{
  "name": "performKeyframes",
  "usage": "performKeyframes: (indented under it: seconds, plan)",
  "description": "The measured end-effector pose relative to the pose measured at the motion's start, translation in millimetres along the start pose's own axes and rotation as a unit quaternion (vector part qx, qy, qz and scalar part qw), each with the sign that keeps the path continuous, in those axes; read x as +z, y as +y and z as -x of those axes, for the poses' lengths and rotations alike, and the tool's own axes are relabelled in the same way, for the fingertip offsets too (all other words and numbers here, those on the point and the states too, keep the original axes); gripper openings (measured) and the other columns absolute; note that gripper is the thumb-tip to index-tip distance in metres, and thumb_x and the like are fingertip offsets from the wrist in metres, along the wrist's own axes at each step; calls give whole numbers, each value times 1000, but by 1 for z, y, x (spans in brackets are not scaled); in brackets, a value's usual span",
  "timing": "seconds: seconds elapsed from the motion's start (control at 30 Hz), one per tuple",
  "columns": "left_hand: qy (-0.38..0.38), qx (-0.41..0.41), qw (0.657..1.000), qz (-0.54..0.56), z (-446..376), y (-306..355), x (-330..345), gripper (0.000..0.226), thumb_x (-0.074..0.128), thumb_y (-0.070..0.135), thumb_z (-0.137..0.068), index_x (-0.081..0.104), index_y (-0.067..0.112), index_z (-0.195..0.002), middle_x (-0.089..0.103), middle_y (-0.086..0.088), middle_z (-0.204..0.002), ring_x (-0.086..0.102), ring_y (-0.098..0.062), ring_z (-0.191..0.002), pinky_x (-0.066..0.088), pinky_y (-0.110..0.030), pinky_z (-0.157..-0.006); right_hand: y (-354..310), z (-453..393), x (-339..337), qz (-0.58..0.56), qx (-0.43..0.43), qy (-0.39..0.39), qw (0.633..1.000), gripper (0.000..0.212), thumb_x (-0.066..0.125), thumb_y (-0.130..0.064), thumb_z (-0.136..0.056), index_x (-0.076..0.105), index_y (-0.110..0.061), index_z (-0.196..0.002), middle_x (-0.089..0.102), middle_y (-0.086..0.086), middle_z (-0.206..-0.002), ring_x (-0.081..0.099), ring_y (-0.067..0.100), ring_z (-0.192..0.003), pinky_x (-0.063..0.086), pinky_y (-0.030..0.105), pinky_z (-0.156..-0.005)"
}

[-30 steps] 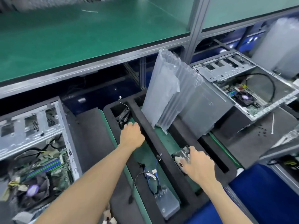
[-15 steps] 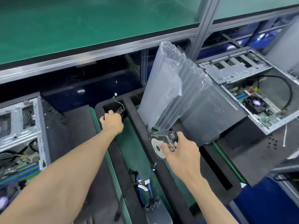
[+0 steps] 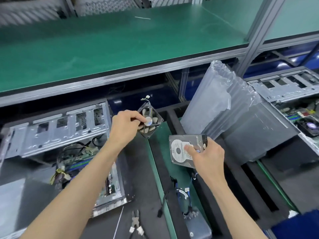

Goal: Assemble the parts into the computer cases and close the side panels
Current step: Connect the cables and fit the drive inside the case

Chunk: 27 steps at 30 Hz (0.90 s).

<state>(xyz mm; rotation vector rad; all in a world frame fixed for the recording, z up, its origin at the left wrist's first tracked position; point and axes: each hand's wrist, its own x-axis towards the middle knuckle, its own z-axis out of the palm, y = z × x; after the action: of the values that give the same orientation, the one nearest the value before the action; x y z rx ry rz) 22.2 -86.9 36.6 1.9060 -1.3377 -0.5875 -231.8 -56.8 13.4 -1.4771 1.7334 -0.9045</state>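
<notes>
My left hand (image 3: 125, 129) grips a black case fan (image 3: 149, 121) by its frame and holds it in the air, its short wire and white plug sticking up. My right hand (image 3: 206, 155) holds a silver hard drive (image 3: 181, 150) with a round white label, thumb across the label. Both are lifted over the black foam parts tray (image 3: 174, 121). An open computer case (image 3: 57, 133) lies at the left, its motherboard and cables showing. A second open case (image 3: 286, 90) lies at the right.
An inflated air-cushion bag (image 3: 219, 99) stands in the tray against a grey side panel (image 3: 257, 131). Cables and a bagged part (image 3: 193, 219) lie in the tray's near end. Side cutters (image 3: 136, 223) rest on the black mat. A green shelf (image 3: 103, 45) overhangs the work area.
Both hands have lifted their parts out of the tray: the left rose with the fan and moved toward the left case, the right raised the hard drive. The view swung left.
</notes>
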Motion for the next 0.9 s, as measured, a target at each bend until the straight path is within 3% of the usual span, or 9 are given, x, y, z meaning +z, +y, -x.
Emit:
performKeyframes:
  seconds: [0.13,0.23,0.33,0.43,0.53,0.6,0.7,0.8,0.9]
  plan:
    - [8,-31,996,84,33,-26,-82,43,53,-7,-83,74,24,-62,71,5,-72,60,-21,-65,41,-29,-59,-27,18,17,-31,-4,-17,999,16,81,-23,-77,68,-20,-87,72,-6,-78,69,19,-80,58,46,-77]
    - [18,-57,996,73,59,-51,-132,34,50,-4,-73,68,17,-54,63,2,-57,56,-15,-54,38,-25,-56,-40,32,30,-45,0,-17,999,16,82,-22,-76,68,-18,-84,71,-2,-78,68,25,-81,57,52,-78]
    - [-39,-85,996,12,84,-79,-164,33,48,-3,-71,64,14,-48,58,3,-47,48,-3,-44,36,-23,-50,-49,48,40,-66,9,-11,998,13,82,-19,-75,73,-17,-84,73,-2,-78,70,24,-81,57,52,-81]
    - [-95,-126,983,-97,98,-112,-171,38,50,-4,-72,68,18,-47,65,6,-54,56,-2,-53,36,-16,-48,-55,61,48,-81,18,-14,996,16,83,-17,-75,75,-18,-88,75,-4,-82,71,20,-83,58,50,-83]
    - [-150,-154,959,-185,103,-137,-166,39,51,-2,-76,71,18,-49,72,5,-72,66,-15,-77,45,-25,-62,-60,70,51,-83,15,-10,996,15,84,-17,-74,75,-22,-85,75,-8,-81,72,17,-82,58,48,-83]
    - [-182,-148,941,-242,105,-139,-160,32,52,0,-79,74,16,-62,75,-4,-82,68,-26,-85,51,-32,-74,-61,73,51,-75,12,-9,997,14,84,-18,-74,75,-22,-84,75,-8,-80,71,17,-82,58,48,-83]
    - [-102,-44,931,-347,106,-114,-139,23,52,6,-81,71,18,-80,70,-4,-94,64,-27,-89,52,-42,-87,-62,73,47,-66,18,-7,998,15,84,-19,-74,75,-19,-86,75,-7,-81,72,19,-84,58,49,-82]
    - [-24,129,967,-220,114,-65,-101,20,51,5,-82,65,19,-81,64,1,-90,59,-19,-82,54,-38,-77,-61,70,42,-48,20,-1,999,16,83,-23,-73,74,-19,-85,74,-8,-80,71,20,-84,58,49,-81]
    - [-131,247,951,-129,127,-22,-54,23,47,10,-78,68,16,-84,69,0,-86,64,-22,-80,54,-36,-74,-58,65,35,-22,27,3,999,21,81,-30,-71,72,-17,-84,73,-2,-83,69,26,-88,57,50,-82]
